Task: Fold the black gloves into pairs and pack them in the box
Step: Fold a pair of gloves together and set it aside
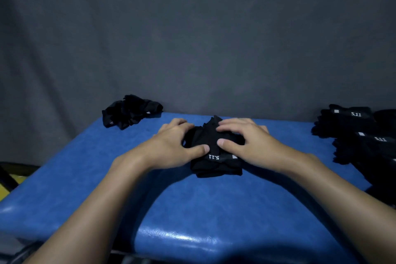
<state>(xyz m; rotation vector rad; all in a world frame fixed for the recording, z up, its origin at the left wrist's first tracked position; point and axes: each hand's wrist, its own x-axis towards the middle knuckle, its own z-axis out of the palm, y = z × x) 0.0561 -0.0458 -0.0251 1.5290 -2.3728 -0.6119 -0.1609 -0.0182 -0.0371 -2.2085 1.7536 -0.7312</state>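
A black glove bundle [215, 163] with white "5.11" lettering lies in the middle of the blue padded table [192, 206]. My left hand [173, 146] grips its left side, fingers curled over the fabric and thumb on top. My right hand [244, 140] rests on its right side, fingers bent over the far part and thumb pressing near the middle. A crumpled heap of loose black gloves [128, 111] sits at the table's far left corner. Stacks of folded black gloves [347, 121] with "5.11" marks lie at the right edge. No box is in view.
A dark grey cloth backdrop [192, 38] hangs behind the table. More folded gloves [370, 150] run along the right edge toward me. A yellow patch of floor [8, 186] shows at the lower left beyond the table.
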